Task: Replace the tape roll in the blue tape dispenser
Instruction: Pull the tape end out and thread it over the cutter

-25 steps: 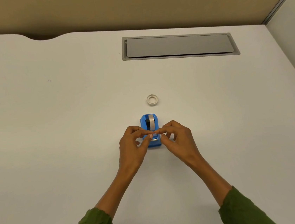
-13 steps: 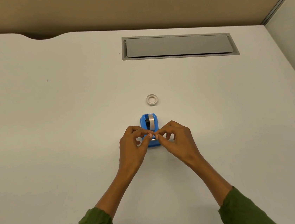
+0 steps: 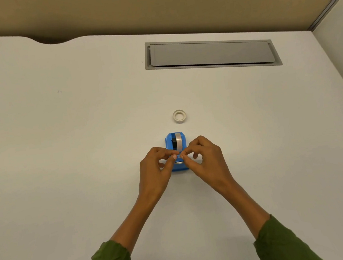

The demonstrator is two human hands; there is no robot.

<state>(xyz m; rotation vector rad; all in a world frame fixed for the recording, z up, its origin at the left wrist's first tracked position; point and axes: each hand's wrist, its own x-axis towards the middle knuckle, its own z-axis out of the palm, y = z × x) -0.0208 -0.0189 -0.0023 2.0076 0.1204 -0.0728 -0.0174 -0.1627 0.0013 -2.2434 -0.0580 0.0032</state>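
1. Both hands had drawn their fingertips closer together than a second before, meeting over the near half of the dispenser; little else had shifted.
2. At the grip, the left hand (image 3: 156, 170) and right hand (image 3: 207, 160) each pinched thumb against forefinger, tips almost touching. They probably held the loose tape end, but it was too small to see, so I could not tell what was pinched.
3. Just beyond the fingers, the blue tape dispenser (image 3: 176, 150) stood on the white table (image 3: 63, 163), its tape roll (image 3: 179, 142) seated upright in the far half.
4. A small pale ring (image 3: 179, 116), seemingly the other roll or a spent core, lay flat a little farther off.
5. To do this step well, I judged the tape should be drawn straight toward the near cutter, kept flat and centred, with one hand steadying the light body so it did not tip.
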